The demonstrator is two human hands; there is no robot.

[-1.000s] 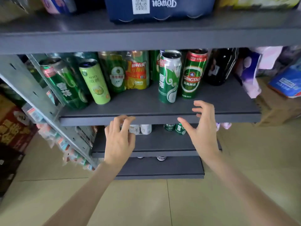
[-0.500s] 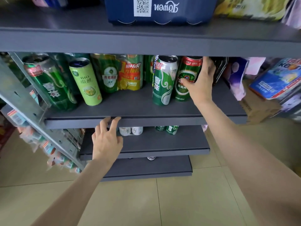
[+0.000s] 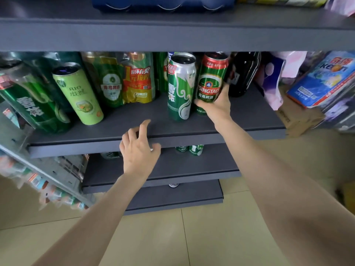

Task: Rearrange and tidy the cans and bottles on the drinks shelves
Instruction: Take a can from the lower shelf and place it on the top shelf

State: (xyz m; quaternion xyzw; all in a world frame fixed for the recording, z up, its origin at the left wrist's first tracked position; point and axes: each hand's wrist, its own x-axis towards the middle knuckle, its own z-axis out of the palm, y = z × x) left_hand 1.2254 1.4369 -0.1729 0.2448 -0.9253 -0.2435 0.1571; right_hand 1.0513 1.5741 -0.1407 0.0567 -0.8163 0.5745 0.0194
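The Tsingtao can (image 3: pixel 211 79) stands on the middle shelf (image 3: pixel 115 129), gripped low by the right hand (image 3: pixel 216 104), which has slid down from its upper part. The left hand (image 3: pixel 139 150), fingers loosely spread, now reaches over the shelf edge. At the can's nine o'clock, touching, stands a green-and-silver can (image 3: pixel 180 87); at three o'clock, a dark bottle (image 3: pixel 243 73).

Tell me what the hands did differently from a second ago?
The right hand reached up from the shelf edge and took hold of the Tsingtao can; its grip has since slid from the top of the can to the lower part. The left hand moved right along the shelf edge and lifted its fingers, holding nothing. The silver-green can, the light green Rio can and the dark bottle stayed put.
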